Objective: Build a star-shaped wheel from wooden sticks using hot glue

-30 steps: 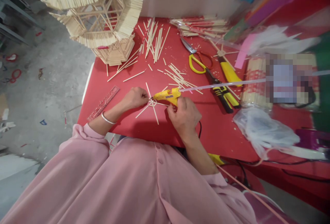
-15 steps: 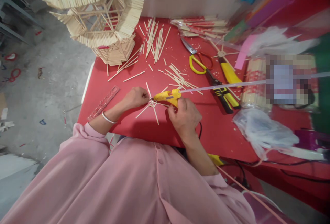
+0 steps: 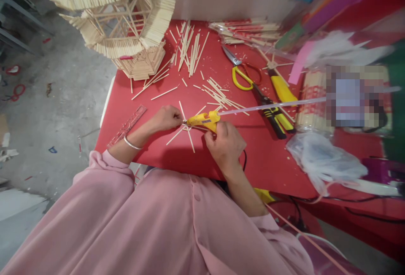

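Observation:
My right hand is wrapped round the handle of a yellow hot glue gun, whose long clear glue stick runs out of its back to the right. The gun's nozzle points left at the middle of a star-shaped frame of thin wooden sticks lying on the red table. My left hand is closed in a pinch at the upper left of that middle, right by the nozzle. What its fingertips hold is too small to make out. A clear ruler lies beside my left forearm.
A wooden-stick pavilion model stands at the back left. Loose sticks lie behind the frame. Scissors, pliers and a yellow-handled cutter are to the right, near a plastic bag and bundled sticks.
The glue gun and my right hand have shifted slightly left and down, and the nozzle is nearer my left fingertips. My left hand has barely moved.

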{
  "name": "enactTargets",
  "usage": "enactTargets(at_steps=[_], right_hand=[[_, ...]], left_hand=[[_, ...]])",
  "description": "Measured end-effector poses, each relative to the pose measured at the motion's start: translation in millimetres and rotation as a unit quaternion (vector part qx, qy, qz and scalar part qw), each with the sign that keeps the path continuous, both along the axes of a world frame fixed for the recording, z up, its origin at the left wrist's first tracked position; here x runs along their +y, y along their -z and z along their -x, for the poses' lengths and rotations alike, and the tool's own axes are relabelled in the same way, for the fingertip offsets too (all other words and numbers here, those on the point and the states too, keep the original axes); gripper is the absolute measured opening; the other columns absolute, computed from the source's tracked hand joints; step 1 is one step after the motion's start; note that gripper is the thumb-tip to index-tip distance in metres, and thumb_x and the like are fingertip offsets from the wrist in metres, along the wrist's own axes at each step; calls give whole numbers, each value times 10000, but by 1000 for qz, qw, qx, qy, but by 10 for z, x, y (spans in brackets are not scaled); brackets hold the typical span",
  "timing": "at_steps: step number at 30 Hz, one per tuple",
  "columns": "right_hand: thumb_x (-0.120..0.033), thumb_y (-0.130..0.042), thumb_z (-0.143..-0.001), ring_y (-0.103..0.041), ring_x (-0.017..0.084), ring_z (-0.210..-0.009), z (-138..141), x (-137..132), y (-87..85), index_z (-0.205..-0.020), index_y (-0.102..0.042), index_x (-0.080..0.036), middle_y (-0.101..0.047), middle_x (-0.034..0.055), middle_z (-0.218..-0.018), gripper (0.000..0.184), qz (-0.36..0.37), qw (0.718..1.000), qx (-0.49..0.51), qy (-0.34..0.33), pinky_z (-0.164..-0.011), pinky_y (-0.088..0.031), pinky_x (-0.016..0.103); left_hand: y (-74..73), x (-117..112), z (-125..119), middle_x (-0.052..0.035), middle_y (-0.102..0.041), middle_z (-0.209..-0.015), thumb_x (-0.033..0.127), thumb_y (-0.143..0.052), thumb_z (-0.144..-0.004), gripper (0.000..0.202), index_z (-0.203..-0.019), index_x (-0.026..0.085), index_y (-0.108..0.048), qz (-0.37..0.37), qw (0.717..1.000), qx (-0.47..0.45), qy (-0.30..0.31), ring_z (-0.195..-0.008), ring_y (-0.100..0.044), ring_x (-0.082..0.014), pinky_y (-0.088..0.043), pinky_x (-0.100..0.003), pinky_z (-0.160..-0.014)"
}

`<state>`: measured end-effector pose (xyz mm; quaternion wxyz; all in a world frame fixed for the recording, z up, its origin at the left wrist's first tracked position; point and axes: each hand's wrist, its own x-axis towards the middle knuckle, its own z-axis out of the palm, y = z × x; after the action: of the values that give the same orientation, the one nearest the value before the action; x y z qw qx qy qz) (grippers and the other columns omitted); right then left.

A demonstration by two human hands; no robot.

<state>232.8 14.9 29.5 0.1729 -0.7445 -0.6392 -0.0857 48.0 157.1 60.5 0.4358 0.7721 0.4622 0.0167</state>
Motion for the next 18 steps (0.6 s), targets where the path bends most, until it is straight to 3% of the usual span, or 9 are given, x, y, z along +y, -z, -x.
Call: enactTargets(at_steps=[18], right_hand=[[-228, -511, -887, -543, 206, -766, 18, -47, 38, -1015, -644, -166, -632, 61, -799, 195, -14, 1000, 1, 8, -620, -306, 315]], left_hand=[[-10, 0, -1, -20, -688, -641, 203, -586, -732, 186, -717, 120, -752, 1, 1000, 14, 4, -634, -594, -125, -391, -219, -578]])
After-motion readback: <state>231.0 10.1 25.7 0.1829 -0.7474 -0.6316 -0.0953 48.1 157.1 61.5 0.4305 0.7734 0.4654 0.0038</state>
